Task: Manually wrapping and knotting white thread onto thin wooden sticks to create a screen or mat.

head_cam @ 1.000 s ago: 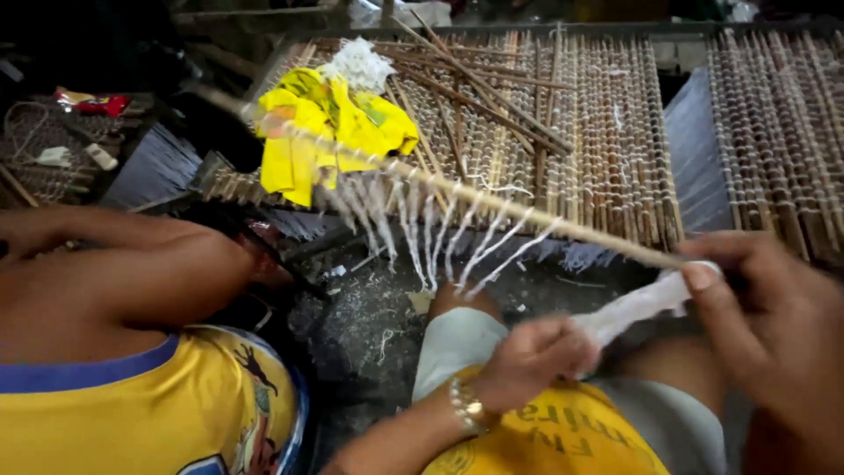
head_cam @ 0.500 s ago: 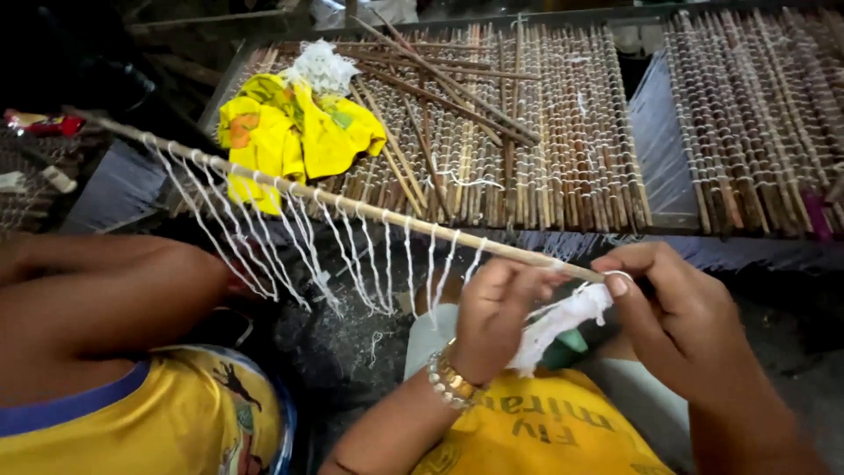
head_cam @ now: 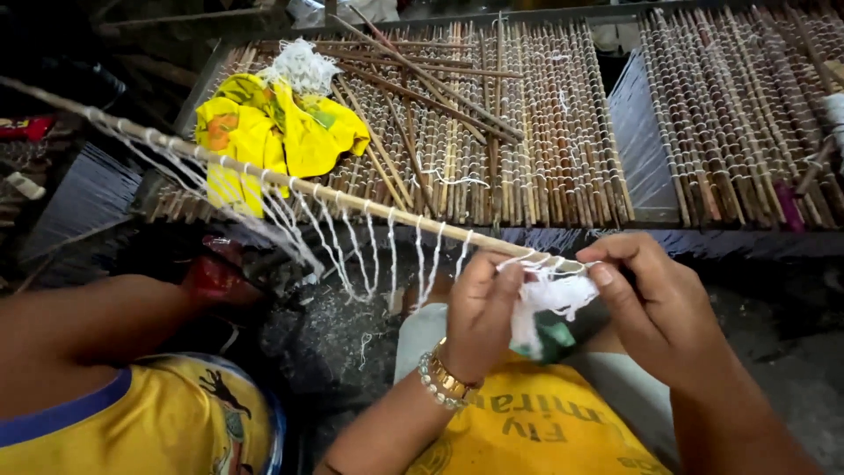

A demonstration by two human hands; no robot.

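Observation:
A long thin wooden stick [head_cam: 352, 200] hung with white string loops [head_cam: 369, 251] runs from the upper left down to my hands. My left hand [head_cam: 482, 310], with bead and gold bracelets on the wrist, pinches a tuft of white thread [head_cam: 549, 299] against the stick near its end. My right hand [head_cam: 655, 308] grips the stick's tip with thumb and fingers, touching the same tuft. Something green [head_cam: 556, 339] shows under the thread, between both hands. My yellow shirt [head_cam: 536, 427] fills the bottom centre.
A wide loom rack of bamboo sticks [head_cam: 545, 132] spans the back, with loose sticks, a yellow cloth [head_cam: 264, 132] and a white thread clump [head_cam: 303, 63] on it. Another person's arm [head_cam: 97, 334] and yellow shirt lie at the left. Dark dusty floor [head_cam: 343, 343] is below.
My hands have closed in on the stick's end and now work the white tuft together. The stick and its loops have shifted left and lower in view.

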